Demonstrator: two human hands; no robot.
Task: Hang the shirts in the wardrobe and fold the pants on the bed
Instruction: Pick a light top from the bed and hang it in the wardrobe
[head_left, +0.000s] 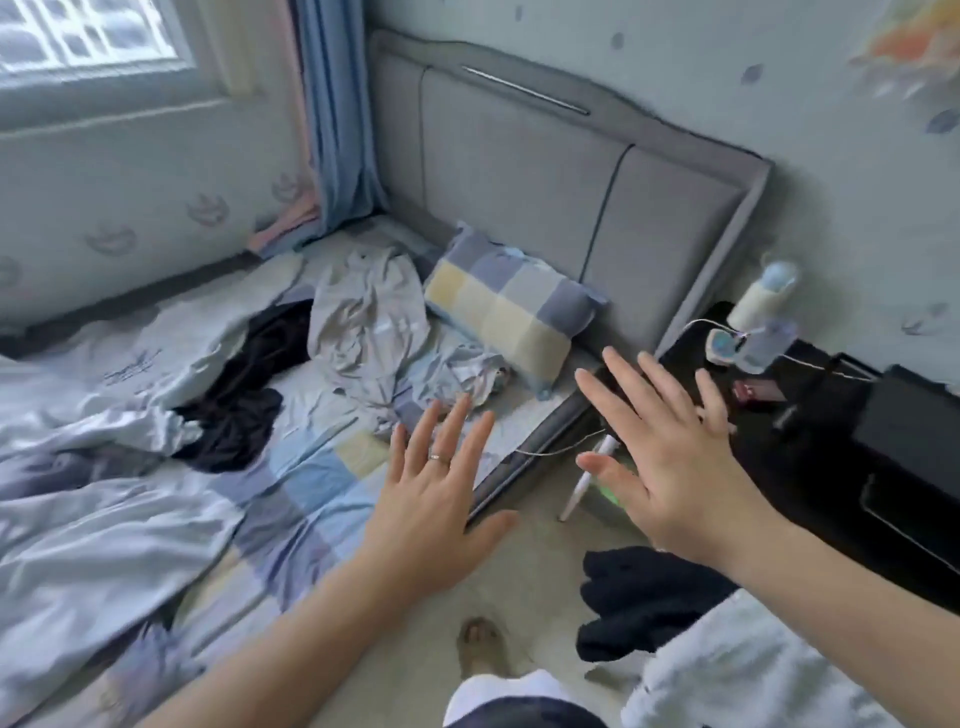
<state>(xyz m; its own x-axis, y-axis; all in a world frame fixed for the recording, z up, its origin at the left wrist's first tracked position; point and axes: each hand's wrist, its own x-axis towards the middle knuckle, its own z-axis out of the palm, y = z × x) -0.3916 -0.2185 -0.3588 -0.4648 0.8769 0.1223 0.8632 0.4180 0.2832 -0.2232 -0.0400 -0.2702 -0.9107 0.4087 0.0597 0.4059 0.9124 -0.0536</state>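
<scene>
A person reaches both bare arms forward over the edge of a bed (322, 467), palms down and fingers straight and spread; neither hand holds anything. The left hand (441, 493), a ring (439, 458) on one finger, hovers over the checked sheet just below the checked pillow (511, 306), its fingertips pointing towards that pillow. The right hand (670, 462) is raised to the lower right of the pillow, over the bed's corner and the floor, thumb out to the side.

Directly left of the pillow, a crumpled pale grey garment (363, 317) lies in a heap on the sheet. A smaller light blue garment (457, 371) is bunched against the pillow's lower edge, close beyond the left hand's fingertips. Farther left of the pillow, past the grey heap, a black garment (244, 395) sprawls beside a rumpled pale duvet (104, 467). Whether these pieces are shirts or pants cannot be told.

Behind the pillow stands a grey padded headboard (519, 171), the pillow leaning on it. To the pillow's right is a black nightstand (810, 467) bearing a pale bottle (761, 296). Well below the pillow, on the floor under the right forearm, lies a heap of dark clothing (644, 603).
</scene>
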